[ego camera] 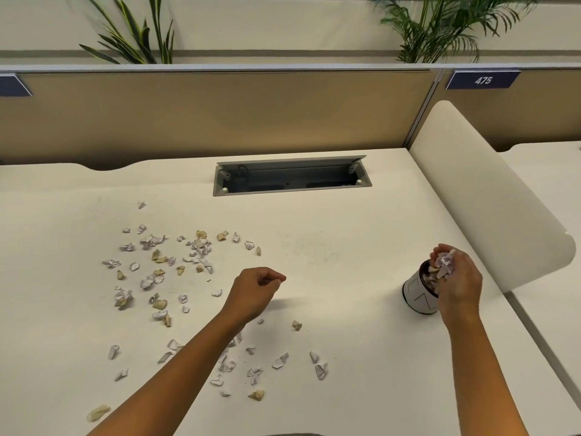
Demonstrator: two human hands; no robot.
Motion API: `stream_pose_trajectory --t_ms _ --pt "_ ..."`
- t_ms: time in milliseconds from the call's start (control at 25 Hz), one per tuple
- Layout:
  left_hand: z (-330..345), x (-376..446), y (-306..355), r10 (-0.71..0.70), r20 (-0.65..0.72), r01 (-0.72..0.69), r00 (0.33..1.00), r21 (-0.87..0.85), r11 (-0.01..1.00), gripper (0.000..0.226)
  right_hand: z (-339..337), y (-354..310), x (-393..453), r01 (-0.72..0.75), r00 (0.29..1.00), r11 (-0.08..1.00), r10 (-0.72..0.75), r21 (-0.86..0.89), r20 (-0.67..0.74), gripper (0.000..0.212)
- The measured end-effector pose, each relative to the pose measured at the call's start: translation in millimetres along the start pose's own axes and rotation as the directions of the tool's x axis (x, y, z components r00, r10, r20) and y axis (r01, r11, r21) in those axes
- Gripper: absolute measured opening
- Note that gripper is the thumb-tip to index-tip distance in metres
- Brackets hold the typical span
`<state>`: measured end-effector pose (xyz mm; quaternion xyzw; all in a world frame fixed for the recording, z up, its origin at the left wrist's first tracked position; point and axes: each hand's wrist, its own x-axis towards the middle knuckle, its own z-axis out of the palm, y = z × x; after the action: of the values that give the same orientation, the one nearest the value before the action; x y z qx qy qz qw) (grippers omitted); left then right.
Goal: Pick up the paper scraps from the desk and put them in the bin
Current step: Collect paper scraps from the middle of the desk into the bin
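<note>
Several small white and tan paper scraps [163, 269] lie scattered over the left half of the white desk [330, 240], with more scraps [254, 372] near the front edge. A small white cylindrical bin [416, 294] stands at the right, with scraps inside it. My right hand [457, 278] is just over the bin's mouth, fingers curled around a bunch of crumpled scraps [445, 262]. My left hand [256, 291] hovers over the desk's middle, fingers loosely curled; nothing shows in it.
A grey open cable tray [292, 177] is set into the desk at the back. A white rounded divider panel [490, 196] stands right behind the bin. A tan partition wall [220, 114] closes the far edge, with plants behind it.
</note>
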<state>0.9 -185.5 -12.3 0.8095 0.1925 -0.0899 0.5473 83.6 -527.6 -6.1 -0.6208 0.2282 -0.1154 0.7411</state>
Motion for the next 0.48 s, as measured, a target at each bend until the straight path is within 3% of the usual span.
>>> stream_pose_trajectory --t_ms 80,160,480 --pt "-1 0 -4 -0.007 0.003 0.007 1.0 -0.016 1.0 0.018 -9 4 5 0.058 0.997 0.981 -0.067 -0.183 -0.046 0.028" --pt "-3 -1 -7 -0.011 -0.001 0.011 1.0 -0.024 1.0 0.018 -13 7 9 0.066 0.995 0.964 -0.082 -0.258 -0.05 0.031" --pt "-18 -1 -21 0.009 -0.037 -0.009 0.999 0.006 1.0 0.017 -13 11 3 0.184 0.982 0.956 -0.187 -0.229 0.006 0.036"
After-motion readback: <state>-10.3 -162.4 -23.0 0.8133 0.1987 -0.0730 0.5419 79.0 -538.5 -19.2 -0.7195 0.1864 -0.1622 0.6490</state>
